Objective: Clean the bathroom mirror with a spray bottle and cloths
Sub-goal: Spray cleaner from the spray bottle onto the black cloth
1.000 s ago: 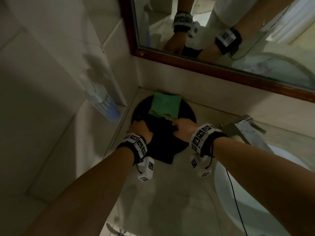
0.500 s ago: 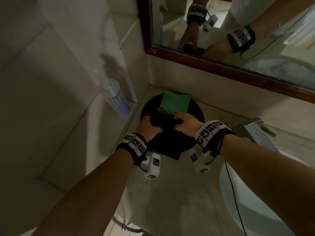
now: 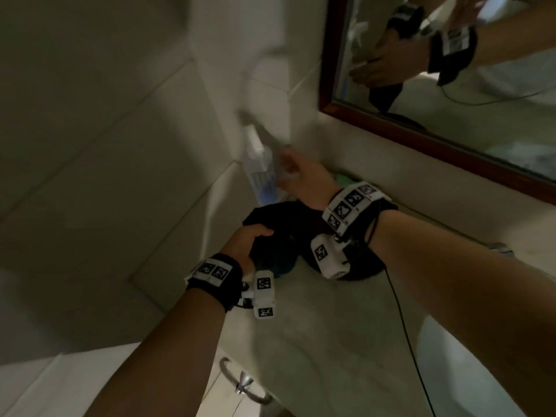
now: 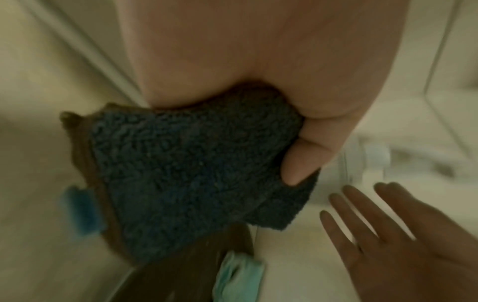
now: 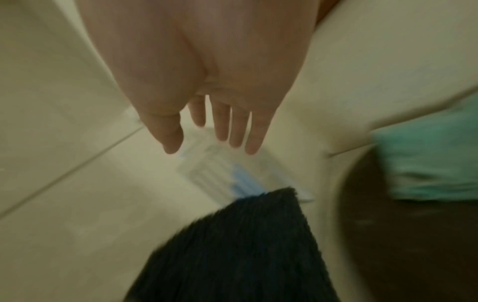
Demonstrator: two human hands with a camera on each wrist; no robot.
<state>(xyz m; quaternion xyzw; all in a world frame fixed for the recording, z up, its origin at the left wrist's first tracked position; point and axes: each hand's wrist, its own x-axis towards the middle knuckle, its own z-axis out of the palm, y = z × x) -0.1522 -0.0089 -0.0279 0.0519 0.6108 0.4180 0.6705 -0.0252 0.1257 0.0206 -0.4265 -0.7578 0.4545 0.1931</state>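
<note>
My left hand (image 3: 246, 245) grips the dark cloth (image 4: 196, 173) near the counter's (image 3: 331, 341) back-left corner. My right hand (image 5: 207, 92), fingers spread, nears the bottle (image 3: 260, 173) against the wall; I'd wrap its body firmly before lifting toward the mirror (image 3: 481, 121).

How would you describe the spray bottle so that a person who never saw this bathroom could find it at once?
Start at the wood-framed mirror and go down to the corner where the tiled side wall meets the pale counter. There stands the clear plastic spray bottle, with the open right hand reaching to it. Unlike the dark blue cloth and the green cloth nearby, it is rigid, ribbed and transparent, with blue at its base.
</note>
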